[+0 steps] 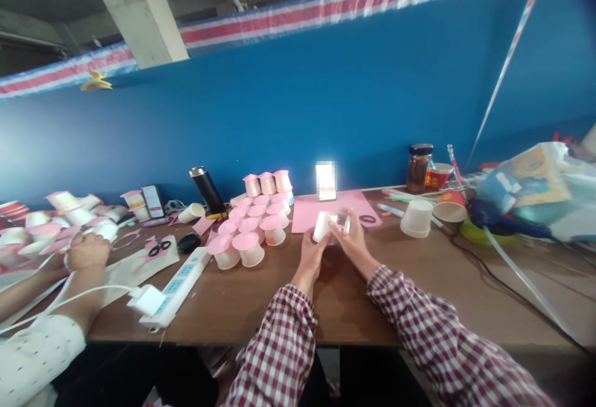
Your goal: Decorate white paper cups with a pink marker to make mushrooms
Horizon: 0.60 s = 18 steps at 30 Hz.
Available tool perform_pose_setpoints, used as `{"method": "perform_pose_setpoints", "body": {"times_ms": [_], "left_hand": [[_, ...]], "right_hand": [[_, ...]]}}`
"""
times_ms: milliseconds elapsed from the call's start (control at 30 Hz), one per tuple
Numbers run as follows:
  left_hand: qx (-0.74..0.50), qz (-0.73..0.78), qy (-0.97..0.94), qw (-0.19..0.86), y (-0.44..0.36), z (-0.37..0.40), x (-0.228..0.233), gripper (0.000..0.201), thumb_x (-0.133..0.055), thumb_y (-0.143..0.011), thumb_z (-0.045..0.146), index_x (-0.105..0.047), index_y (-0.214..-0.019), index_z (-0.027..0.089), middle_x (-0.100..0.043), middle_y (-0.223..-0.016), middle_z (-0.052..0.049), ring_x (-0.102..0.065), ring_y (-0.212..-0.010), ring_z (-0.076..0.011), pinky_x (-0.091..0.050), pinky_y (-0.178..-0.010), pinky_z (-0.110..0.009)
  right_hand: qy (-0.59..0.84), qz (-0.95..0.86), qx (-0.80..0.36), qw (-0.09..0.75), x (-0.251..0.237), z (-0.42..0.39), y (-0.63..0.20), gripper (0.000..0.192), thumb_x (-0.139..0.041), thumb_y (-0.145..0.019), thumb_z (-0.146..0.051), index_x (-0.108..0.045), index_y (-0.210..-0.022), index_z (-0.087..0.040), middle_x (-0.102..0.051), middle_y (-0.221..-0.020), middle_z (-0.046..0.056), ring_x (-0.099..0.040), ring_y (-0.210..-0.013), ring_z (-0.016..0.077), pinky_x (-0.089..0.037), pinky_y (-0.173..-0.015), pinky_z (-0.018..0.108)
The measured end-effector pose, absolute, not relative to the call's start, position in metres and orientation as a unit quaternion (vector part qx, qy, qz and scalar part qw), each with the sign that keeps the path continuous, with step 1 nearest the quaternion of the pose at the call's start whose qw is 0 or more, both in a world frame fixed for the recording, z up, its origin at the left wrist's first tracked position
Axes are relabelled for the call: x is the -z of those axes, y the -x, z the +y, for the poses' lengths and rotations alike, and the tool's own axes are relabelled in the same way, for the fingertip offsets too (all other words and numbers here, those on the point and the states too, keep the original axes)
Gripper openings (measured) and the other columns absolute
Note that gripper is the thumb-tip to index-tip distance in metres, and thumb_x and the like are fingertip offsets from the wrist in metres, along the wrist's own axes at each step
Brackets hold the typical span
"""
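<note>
Your left hand (311, 252) and right hand (354, 241) meet just above the brown desk (372, 295). Both grips are closed around a small white paper cup (325, 225), plain and tilted, held between them. Your right fingers also pinch a white marker (347, 224) against it. Farther left sit pink-topped cups (254, 227); beyond the cup, a pink sheet (302, 211) and lit phone (325, 181).

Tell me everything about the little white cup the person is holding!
The white cup looks like thin paper or plastic, plain, with no pink top like the ones stacked nearby. It is tipped on its side above the brown table, in front of a pink paper sheet. The left hand cradles it from below; the right hand, which also grips a marker, touches its other side.
</note>
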<state>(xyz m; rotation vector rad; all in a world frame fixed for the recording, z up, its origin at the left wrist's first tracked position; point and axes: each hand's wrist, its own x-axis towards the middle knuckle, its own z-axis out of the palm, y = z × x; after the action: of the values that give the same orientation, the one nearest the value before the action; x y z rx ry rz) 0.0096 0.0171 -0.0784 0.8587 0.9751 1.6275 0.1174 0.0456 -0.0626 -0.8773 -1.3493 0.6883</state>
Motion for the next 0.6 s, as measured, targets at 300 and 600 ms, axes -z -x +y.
{"method": "perform_pose_setpoints", "body": {"times_ms": [300,600], "left_hand": [[-0.707,0.344,-0.281,0.550,-0.0097,0.0136,0.0725,0.038,-0.073,-0.072,0.035,-0.056,-0.100,0.016,-0.068,-0.092,-0.007,-0.066,-0.081,-0.0189,-0.049,-0.080,-0.035],[-0.698,0.317,-0.304,0.566,-0.0085,0.0128,0.0686,0.034,-0.074,-0.070,0.033,-0.064,-0.095,0.013,-0.070,-0.090,-0.008,-0.066,-0.084,-0.0191,-0.048,-0.082,-0.033]], "right_hand": [[0.362,-0.663,-0.325,0.569,0.0707,0.0458,-0.1140,0.049,-0.063,-0.078,-0.037,-0.045,-0.119,-0.019,-0.063,-0.109,0.014,-0.065,-0.095,0.0246,-0.054,-0.083,0.043],[0.358,-0.660,-0.285,0.596,0.0680,0.0458,-0.1143,0.046,-0.062,-0.080,-0.039,-0.046,-0.118,-0.018,-0.065,-0.110,0.015,-0.066,-0.097,0.0262,-0.054,-0.083,0.044]]}}
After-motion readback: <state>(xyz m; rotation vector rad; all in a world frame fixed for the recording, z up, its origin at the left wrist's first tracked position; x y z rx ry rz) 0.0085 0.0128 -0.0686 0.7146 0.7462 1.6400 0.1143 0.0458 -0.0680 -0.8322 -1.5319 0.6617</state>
